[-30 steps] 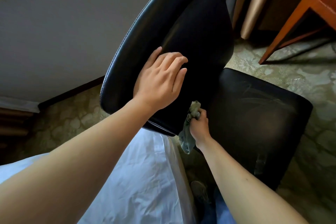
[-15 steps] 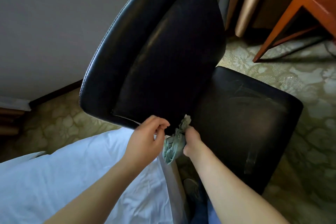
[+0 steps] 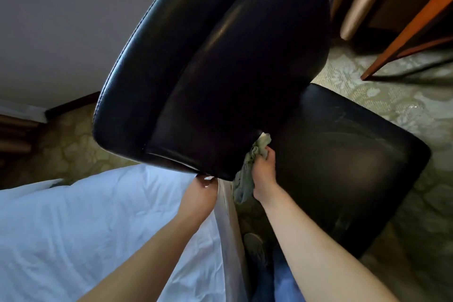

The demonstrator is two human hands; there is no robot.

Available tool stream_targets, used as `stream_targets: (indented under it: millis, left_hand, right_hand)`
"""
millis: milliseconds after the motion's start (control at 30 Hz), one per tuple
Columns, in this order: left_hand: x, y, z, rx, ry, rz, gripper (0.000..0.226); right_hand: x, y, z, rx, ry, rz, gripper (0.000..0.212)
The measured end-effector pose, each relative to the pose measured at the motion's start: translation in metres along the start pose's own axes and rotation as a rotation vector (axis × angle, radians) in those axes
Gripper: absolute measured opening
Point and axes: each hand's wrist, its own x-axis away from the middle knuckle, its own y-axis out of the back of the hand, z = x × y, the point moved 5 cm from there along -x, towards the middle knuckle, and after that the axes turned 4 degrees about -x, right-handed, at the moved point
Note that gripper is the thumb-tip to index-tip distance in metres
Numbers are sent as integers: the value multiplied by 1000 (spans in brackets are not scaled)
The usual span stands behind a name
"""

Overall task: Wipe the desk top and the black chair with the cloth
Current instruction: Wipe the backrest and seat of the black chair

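Observation:
The black leather chair [image 3: 220,64] fills the middle, its curved back nearest me and its seat [image 3: 343,154] to the right. My right hand [image 3: 263,176] grips a crumpled green cloth [image 3: 245,179] and holds it against the lower right edge of the chair back, where back and seat meet. My left hand [image 3: 199,195] is at the bottom edge of the chair back with its fingers curled round that edge; the fingertips are partly hidden under it. Only a wooden leg of the desk [image 3: 404,29] shows at the upper right.
A bed with a white sheet [image 3: 85,228] lies at the lower left, close against the chair back. Patterned carpet [image 3: 392,100] surrounds the chair. Beige curtain folds [image 3: 362,0] hang at the top right. A grey wall [image 3: 61,19] is on the left. My shoe [image 3: 255,247] is beside the bed.
My left hand left the upper chair back and dropped to its bottom edge. My right hand stayed at the lower right edge of the back with the cloth.

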Motion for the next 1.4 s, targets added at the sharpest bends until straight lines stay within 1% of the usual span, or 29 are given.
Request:
stream_targets:
  millis: [33,67,133,200,233,300,433,500,533,600,633,667,700,767,833,867,900,967,1067,1133,1300,1400]
  left_hand:
    - [-2,1,-1,8,0,-6,21]
    - [-4,1,-3,7,2,-9,20]
    - [-8,0,-5,-15,-4,-17,19]
    - [-8,1,-7,-31,-9,-38,21]
    - [-6,2,-8,-38,-15,-42,21]
    - [-5,3,-9,-58,-46,-32,18]
    - [-15,0,-10,-78,-151,2,41]
    - [-18,-4,-8,-43,-173,18,45]
    - [-19,-5,-6,-18,-179,24,45]
    - [-22,-8,-3,25,-185,32,46]
    - [-23,-9,-2,40,-180,35,46]
    - [-24,-10,-1,47,-175,38,45]
    - [-27,-10,0,52,-175,36,45]
    - [-34,-11,4,58,-185,34,45]
    - [-39,-9,9,87,-167,38,45]
    - [-39,-7,13,101,-148,40,45]
    - [-39,-5,17,109,-132,38,45]
    - [-37,-1,25,117,-123,33,44]
    - [-28,-2,31,140,-136,34,43]
    - [-23,-8,32,149,-129,42,44]
    - [-16,-28,33,197,-136,73,44]
    - [-10,-38,34,199,-148,91,43]
  right_hand:
    - [5,3,-25,20,-100,-8,15]
    - [8,7,-48,62,-199,-17,15]
    - [6,12,-77,126,-341,-37,24]
    - [0,11,-83,79,-460,-47,27]
    - [-4,11,-75,73,-474,-53,28]
    - [-18,13,-36,59,-375,-68,28]
    - [-64,24,76,-30,-122,-141,27]
    - [-85,26,109,-44,-13,-181,30]
    - [-90,26,113,-61,18,-191,30]
    - [-97,28,91,-89,28,-235,39]
    - [-97,28,68,-101,-22,-222,44]
    - [-95,24,39,-80,-89,-189,47]
    - [-88,13,8,-50,-183,-122,46]
    - [-58,-12,-41,-1,-358,-20,42]
    - [-27,-29,-68,39,-455,47,40]
    - [-16,-34,-74,62,-469,94,42]
    - [-7,-38,-74,81,-464,140,43]
    - [1,-34,-67,82,-439,155,43]
    - [-1,-13,-50,99,-373,13,39]
    - [-3,4,-36,118,-332,-50,37]
    - [3,24,-9,108,-234,-55,32]
    - [8,36,3,161,-187,-56,32]
